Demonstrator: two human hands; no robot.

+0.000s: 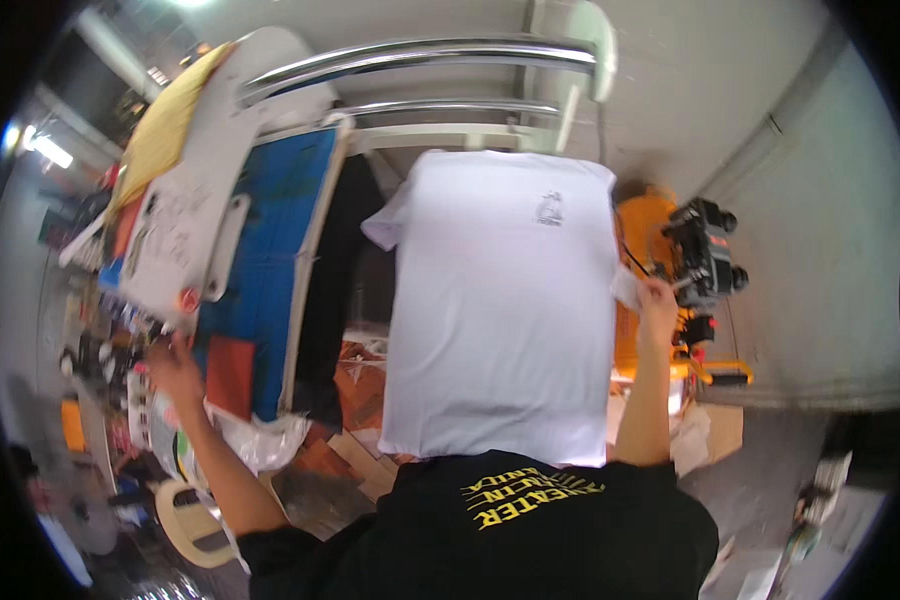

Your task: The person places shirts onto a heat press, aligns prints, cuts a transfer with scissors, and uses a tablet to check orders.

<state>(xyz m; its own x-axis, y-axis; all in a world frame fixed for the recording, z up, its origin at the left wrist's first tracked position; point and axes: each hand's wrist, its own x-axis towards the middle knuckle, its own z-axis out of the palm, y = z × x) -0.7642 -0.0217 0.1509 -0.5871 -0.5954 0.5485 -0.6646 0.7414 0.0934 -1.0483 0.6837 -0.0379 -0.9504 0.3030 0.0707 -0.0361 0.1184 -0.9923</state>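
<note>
A white T-shirt point(500, 320) lies spread flat in front of me, with a small dark print on its upper right chest. Its left sleeve point(382, 228) sticks out over the side. Beside the shirt's right edge, my right hand point(657, 308) pinches a small white piece point(627, 288); whether it is the other sleeve or a separate scrap I cannot tell. Out to the left, my left hand point(175, 372) has its fingers apart, slightly blurred, with nothing visible in them. It is close to a red round button point(188, 299) on the white machine panel point(175, 235).
Two chrome bars point(430, 55) cross beyond the shirt. A blue board point(275, 220) and a dark strip point(335, 290) lie left of it. Orange equipment point(645, 225) with a black device point(705, 250) stands at right. Brown scraps point(355, 455) cover the floor below, near a beige stool point(195, 525).
</note>
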